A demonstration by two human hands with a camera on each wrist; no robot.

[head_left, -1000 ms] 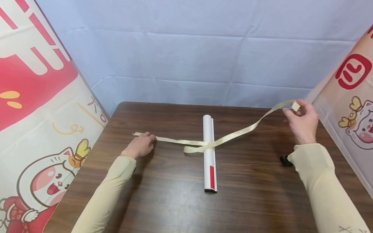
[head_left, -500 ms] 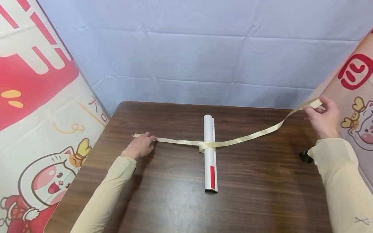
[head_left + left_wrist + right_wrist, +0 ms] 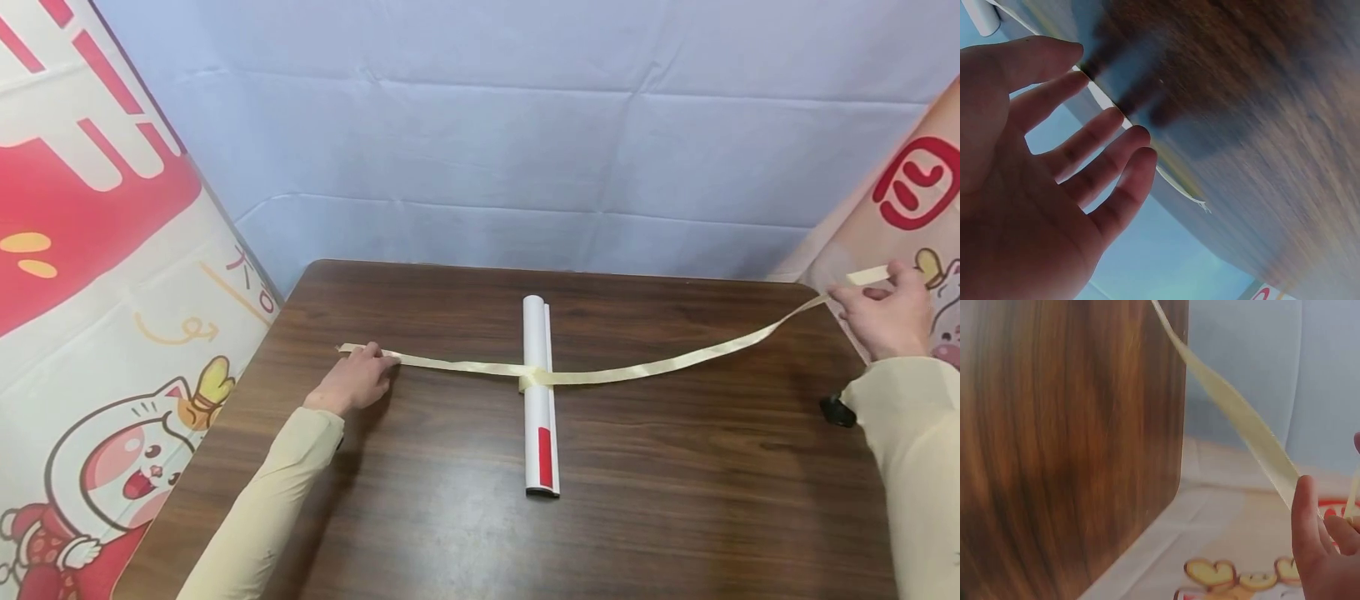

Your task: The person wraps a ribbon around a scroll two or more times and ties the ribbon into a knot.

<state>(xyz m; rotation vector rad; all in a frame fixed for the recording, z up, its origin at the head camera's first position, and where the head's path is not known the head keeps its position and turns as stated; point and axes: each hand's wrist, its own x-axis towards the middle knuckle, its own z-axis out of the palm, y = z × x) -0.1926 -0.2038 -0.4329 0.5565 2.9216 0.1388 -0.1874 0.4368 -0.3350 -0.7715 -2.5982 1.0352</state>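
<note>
A pale yellow ribbon [image 3: 660, 367] runs crosswise over a white rolled-up sheet [image 3: 533, 337] with a red patch near its close end. The ribbon passes round the roll at mid-length, with a small fold at its left side. My left hand [image 3: 352, 379] rests its fingertips on the ribbon's left part against the table, and a short tail sticks out beyond. In the left wrist view the fingers [image 3: 1094, 137] are spread and gently bent. Raised past the table's right edge, my right hand [image 3: 892, 312] pinches the ribbon's other part, its short end standing out above the thumb.
The brown wood-grain table [image 3: 675, 500] has a rounded back edge. A pale blue cloth [image 3: 495, 150] hangs behind it. Printed cartoon panels stand at the left [image 3: 112, 450] and right [image 3: 918, 183].
My right hand has moved right and past the table's edge, drawing the ribbon along. The loop left of the roll has shrunk to a small fold. The left hand has stayed nearly still.
</note>
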